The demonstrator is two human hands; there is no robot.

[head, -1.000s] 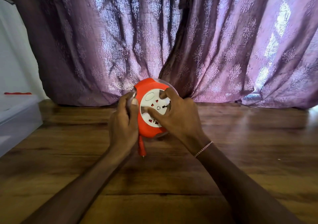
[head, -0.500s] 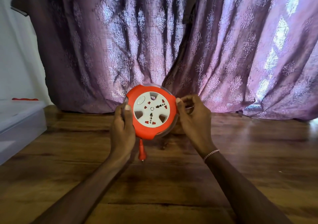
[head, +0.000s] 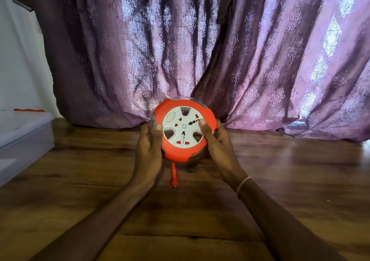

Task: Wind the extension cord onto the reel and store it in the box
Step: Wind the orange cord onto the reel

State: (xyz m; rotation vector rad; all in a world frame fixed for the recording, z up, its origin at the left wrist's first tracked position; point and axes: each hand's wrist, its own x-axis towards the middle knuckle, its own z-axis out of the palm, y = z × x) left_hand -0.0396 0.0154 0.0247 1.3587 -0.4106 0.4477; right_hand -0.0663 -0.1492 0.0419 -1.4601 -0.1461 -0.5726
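While both hands grip it, the reel (head: 184, 134) hangs mid-frame just above the wooden surface (head: 280, 210), in front of the purple curtain (head: 200, 50). White socket face is tilted up at the camera, so the disc axis points roughly back at the person. Left hand (head: 149, 152) clamps the left rim with the thumb on the orange edge. Right hand (head: 218, 146) cups the right rim with the thumb pressed on the white face. The remaining fingers of both curl round the back, out of sight. Cord (head: 172, 164) looks almost fully wound: only a short red stub drops from the lower left edge, with the plug (head: 173, 178) dangling free. Key relation is the box (head: 24, 140), a pale translucent bin at far left, well apart from the reel and on the left hand's side. I'd judge the carry goes leftward, left hand leading, reel likely laid flat to go in. Can't tell from here whether the box is open. Watch the loose plug snagging the box wall.
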